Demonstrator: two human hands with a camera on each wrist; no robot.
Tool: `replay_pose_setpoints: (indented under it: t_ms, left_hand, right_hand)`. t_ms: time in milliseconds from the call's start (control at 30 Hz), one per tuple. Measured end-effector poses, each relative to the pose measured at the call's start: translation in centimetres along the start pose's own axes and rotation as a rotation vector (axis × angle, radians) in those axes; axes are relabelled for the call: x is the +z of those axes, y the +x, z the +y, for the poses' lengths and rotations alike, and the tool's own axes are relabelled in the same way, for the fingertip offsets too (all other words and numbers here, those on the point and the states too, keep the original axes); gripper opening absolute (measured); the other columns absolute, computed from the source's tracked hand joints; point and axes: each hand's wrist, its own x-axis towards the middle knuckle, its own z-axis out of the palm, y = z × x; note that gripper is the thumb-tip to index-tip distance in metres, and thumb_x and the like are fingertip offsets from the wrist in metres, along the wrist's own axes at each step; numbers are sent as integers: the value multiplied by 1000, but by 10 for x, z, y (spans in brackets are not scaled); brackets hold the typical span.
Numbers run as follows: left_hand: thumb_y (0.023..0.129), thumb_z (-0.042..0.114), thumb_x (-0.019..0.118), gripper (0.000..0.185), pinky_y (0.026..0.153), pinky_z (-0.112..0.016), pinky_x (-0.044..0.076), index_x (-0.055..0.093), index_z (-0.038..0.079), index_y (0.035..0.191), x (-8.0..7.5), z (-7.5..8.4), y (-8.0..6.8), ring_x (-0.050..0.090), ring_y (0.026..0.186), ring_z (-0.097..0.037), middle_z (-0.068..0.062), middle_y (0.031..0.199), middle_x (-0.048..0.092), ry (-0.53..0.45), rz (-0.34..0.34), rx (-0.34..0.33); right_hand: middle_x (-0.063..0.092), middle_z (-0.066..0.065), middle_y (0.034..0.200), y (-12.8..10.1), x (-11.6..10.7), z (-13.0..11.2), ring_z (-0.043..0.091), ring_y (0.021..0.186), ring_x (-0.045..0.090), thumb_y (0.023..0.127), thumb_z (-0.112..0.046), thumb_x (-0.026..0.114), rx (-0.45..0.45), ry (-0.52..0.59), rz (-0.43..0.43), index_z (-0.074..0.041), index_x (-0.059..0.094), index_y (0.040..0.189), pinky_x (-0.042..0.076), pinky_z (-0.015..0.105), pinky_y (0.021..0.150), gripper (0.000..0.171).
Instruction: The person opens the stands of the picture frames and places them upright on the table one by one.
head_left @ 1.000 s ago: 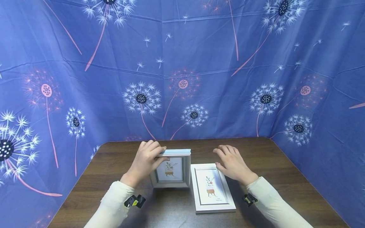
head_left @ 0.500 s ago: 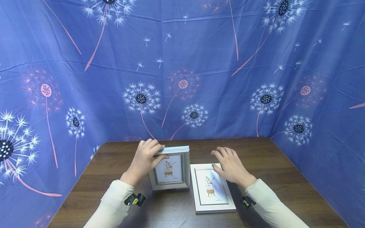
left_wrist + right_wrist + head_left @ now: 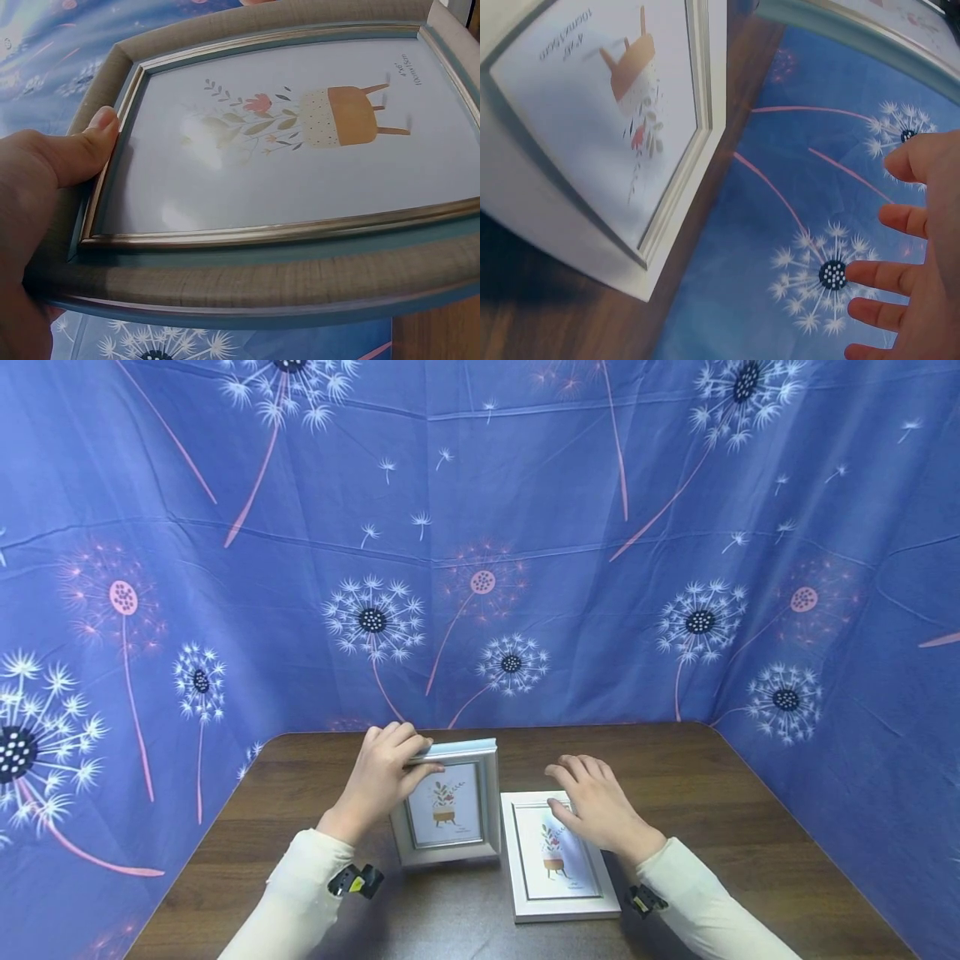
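The left hand (image 3: 382,777) grips the top corner of the grey frame (image 3: 450,806), standing upright on the table (image 3: 720,793). The right hand (image 3: 592,806) (fingers spread, holding nothing) hovers over the white frame (image 3: 558,860) lying flat beside it.

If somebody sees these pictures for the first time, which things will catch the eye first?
First, the blue dandelion-print cloth that walls in the dark wooden table. Next, the grey picture frame standing near the table's middle, gripped at its top by the left hand. Beside it the white picture frame lies flat, the right hand spread over its far end.
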Motion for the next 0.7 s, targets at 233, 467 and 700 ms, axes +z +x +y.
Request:
replay_pose_setpoints:
  t_ms: [233,467,700]
  left_hand:
    - [72,24,86,29,65,-34,29,68,9,89,-1,1,1,47,69,-18,2,77,54,-11,-45,-39]
    - [70,24,87,30,63,-34,29,68,9,88,0,0,3,46,68,-16,3,76,54,-11,-48,-61]
    - [69,25,89,31,64,-35,31,68,9,86,0,1,6,45,68,-15,3,77,53,-8,-62,-74]
  right_hand:
    - [58,15,121,-3,7,-11,36,112,52,89,-30,64,-20,8,-27,-9,62,119,39,56,95,36]
    - [58,16,122,-5,13,-21,36,114,51,91,-32,63,-41,19,-62,-9,62,120,37,55,98,38]
    - [57,15,123,-5,17,-29,34,114,51,92,-37,62,-55,36,-89,-11,62,122,37,54,99,39]
